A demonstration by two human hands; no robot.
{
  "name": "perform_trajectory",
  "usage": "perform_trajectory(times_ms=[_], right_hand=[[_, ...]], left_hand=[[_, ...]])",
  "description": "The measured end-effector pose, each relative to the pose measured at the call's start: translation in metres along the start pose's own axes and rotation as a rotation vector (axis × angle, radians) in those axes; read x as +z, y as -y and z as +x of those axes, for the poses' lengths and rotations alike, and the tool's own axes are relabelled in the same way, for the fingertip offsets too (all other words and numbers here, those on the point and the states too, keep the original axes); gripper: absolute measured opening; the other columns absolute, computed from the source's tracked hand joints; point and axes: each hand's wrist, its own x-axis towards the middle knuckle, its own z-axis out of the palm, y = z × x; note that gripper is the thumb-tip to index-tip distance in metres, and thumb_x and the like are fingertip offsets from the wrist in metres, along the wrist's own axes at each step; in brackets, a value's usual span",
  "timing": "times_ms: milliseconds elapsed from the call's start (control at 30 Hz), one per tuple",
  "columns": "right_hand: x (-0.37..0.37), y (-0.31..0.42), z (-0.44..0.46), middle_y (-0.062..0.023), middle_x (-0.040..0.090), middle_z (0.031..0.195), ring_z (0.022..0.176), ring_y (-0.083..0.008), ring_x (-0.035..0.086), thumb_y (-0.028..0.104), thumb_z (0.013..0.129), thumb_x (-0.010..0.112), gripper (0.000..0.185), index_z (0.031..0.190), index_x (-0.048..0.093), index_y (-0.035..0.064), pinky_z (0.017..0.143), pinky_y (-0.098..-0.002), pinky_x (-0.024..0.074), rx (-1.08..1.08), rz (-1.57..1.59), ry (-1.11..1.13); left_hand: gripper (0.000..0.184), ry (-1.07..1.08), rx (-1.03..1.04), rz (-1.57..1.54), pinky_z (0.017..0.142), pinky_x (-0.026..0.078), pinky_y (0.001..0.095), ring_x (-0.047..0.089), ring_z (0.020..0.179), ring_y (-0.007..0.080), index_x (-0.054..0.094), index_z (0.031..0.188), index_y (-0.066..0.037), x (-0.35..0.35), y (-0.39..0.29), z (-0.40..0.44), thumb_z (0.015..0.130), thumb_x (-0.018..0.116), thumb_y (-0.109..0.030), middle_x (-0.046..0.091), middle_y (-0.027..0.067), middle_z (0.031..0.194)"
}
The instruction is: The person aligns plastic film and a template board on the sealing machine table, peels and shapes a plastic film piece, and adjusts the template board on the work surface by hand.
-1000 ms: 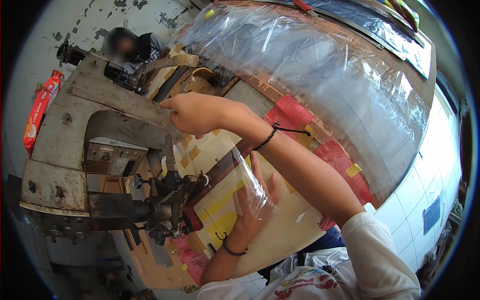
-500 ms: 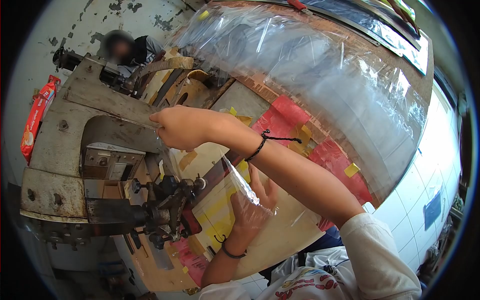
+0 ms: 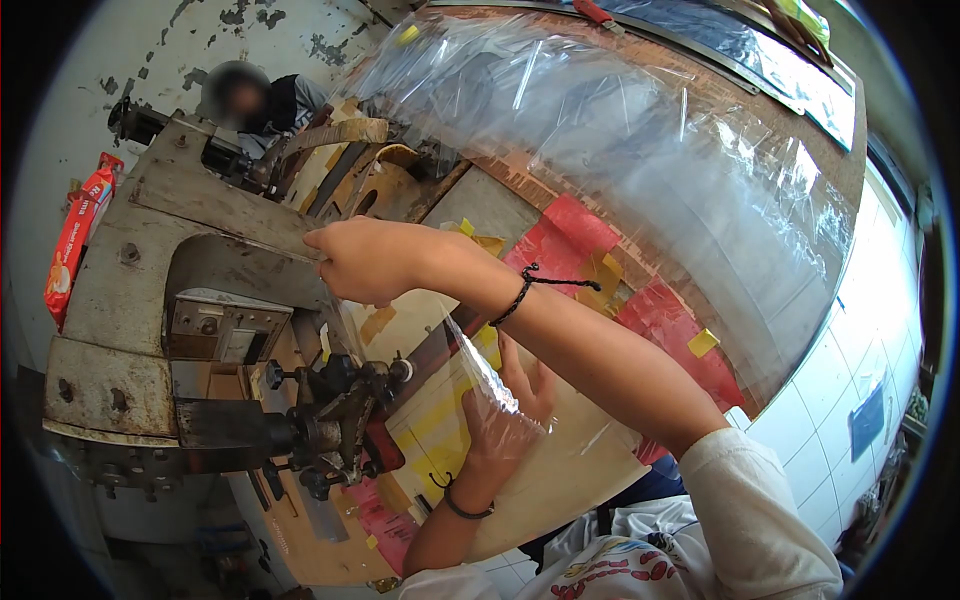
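My right hand [image 3: 370, 262] reaches across to the end of the worn metal machine arm [image 3: 215, 205]. Its fingers are curled closed, and what they may grip is hidden. Below it, my left hand [image 3: 508, 405] is raised over the pale worktop [image 3: 560, 455], fingers stretched and apart. A clear plastic film [image 3: 487, 375] lies over or in front of this hand, with a shiny crease running down it. The film's upper part rises towards my right hand; whether it reaches the fingers I cannot tell. Black knobs and a clamp-like mechanism [image 3: 345, 395] sit left of my left hand.
A pile of clear plastic sheets [image 3: 620, 130] covers the board behind. Red patches [image 3: 565, 235] and yellow tape [image 3: 703, 341] mark the worktop. A red snack packet [image 3: 78, 235] stands beside the machine. Another person [image 3: 245, 100] is at the far left.
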Motion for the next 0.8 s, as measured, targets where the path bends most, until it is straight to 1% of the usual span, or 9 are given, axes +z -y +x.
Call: perform_trajectory(times_ms=[33, 100, 167, 333, 433, 567, 667, 767, 800], right_hand=[[-0.002, 0.002, -0.001, -0.026, 0.071, 0.087, 0.083, -0.0355, 0.072, 0.013, 0.093, 0.042, 0.05, 0.137, 0.048, -0.0091, 0.084, -0.0435, 0.0545, 0.015, 0.007, 0.01], [-0.002, 0.002, -0.002, -0.0262, 0.071, 0.088, 0.082, -0.0349, 0.072, 0.013, 0.093, 0.042, 0.05, 0.137, 0.047, -0.009, 0.083, -0.0434, 0.0548, 0.033, 0.018, 0.016], [-0.001, 0.001, -0.001, -0.0265, 0.071, 0.089, 0.08, -0.0344, 0.072, 0.013, 0.093, 0.042, 0.05, 0.138, 0.047, -0.009, 0.082, -0.0433, 0.0551, 0.039, 0.026, 0.009], [0.0, 0.001, -0.001, -0.0266, 0.071, 0.091, 0.08, -0.0344, 0.072, 0.013, 0.092, 0.042, 0.051, 0.139, 0.046, -0.0086, 0.082, -0.0433, 0.0551, 0.006, 0.0, -0.007], [-0.002, 0.005, -0.003, -0.0264, 0.071, 0.091, 0.082, -0.0351, 0.072, 0.014, 0.093, 0.042, 0.05, 0.137, 0.047, -0.0087, 0.082, -0.0436, 0.055, 0.035, 0.021, 0.01], [-0.002, 0.005, -0.002, -0.0264, 0.07, 0.091, 0.087, -0.0372, 0.071, 0.016, 0.095, 0.043, 0.046, 0.133, 0.05, -0.0095, 0.083, -0.0451, 0.054, 0.031, 0.061, 0.026], [0.004, 0.002, 0.003, -0.0269, 0.07, 0.091, 0.09, -0.0388, 0.07, 0.016, 0.097, 0.044, 0.044, 0.131, 0.05, -0.0102, 0.084, -0.0463, 0.0528, 0.003, 0.022, -0.025], [0.002, 0.002, 0.002, -0.028, 0.07, 0.095, 0.094, -0.0405, 0.069, 0.015, 0.096, 0.044, 0.044, 0.131, 0.05, -0.0103, 0.086, -0.047, 0.0519, 0.033, 0.064, 0.024], [0.002, 0.003, 0.002, -0.0285, 0.069, 0.096, 0.095, -0.0411, 0.068, 0.015, 0.096, 0.044, 0.044, 0.131, 0.05, -0.0108, 0.087, -0.047, 0.0518, 0.029, 0.08, 0.024]], left_hand=[[0.066, 0.011, -0.013, -0.008, 0.053, 0.055, 0.0376, 0.073, 0.071, 0.0284, 0.039, 0.147, 0.001, 0.0, 0.0, 0.0, 0.095, 0.056, -0.038, 0.07, 0.0223, 0.111], [0.067, -0.077, 0.061, 0.014, 0.054, 0.056, 0.0373, 0.073, 0.072, 0.0289, 0.038, 0.147, 0.001, 0.006, 0.005, 0.0, 0.095, 0.056, -0.038, 0.071, 0.0214, 0.109], [0.067, -0.114, 0.09, 0.036, 0.055, 0.056, 0.037, 0.073, 0.073, 0.0291, 0.038, 0.147, 0.001, 0.008, 0.006, 0.0, 0.095, 0.056, -0.037, 0.071, 0.0207, 0.108], [0.066, -0.053, 0.023, 0.043, 0.056, 0.057, 0.036, 0.074, 0.074, 0.0285, 0.039, 0.146, 0.001, 0.0, -0.003, -0.001, 0.095, 0.057, -0.036, 0.071, 0.02, 0.109], [0.067, -0.071, 0.051, 0.044, 0.053, 0.055, 0.0365, 0.073, 0.069, 0.0282, 0.038, 0.147, 0.002, 0.002, 0.001, -0.001, 0.095, 0.058, -0.036, 0.07, 0.0214, 0.111], [0.066, -0.129, 0.135, 0.125, 0.047, 0.05, 0.0375, 0.069, 0.059, 0.0285, 0.04, 0.145, 0.002, 0.009, 0.009, -0.003, 0.094, 0.06, -0.036, 0.071, 0.0195, 0.086], [0.065, -0.116, 0.128, 0.113, 0.046, 0.049, 0.0373, 0.067, 0.054, 0.0283, 0.041, 0.142, 0.003, 0.004, 0.004, -0.002, 0.093, 0.061, -0.035, 0.067, 0.0153, 0.068], [0.065, -0.134, 0.136, 0.101, 0.047, 0.049, 0.0378, 0.066, 0.053, 0.0292, 0.04, 0.14, 0.005, 0.003, 0.003, -0.001, 0.092, 0.061, -0.035, 0.064, 0.013, 0.059], [0.065, -0.137, 0.13, 0.12, 0.047, 0.049, 0.0381, 0.066, 0.053, 0.0297, 0.04, 0.139, 0.005, 0.0, 0.0, -0.001, 0.092, 0.062, -0.035, 0.064, 0.0136, 0.06]])
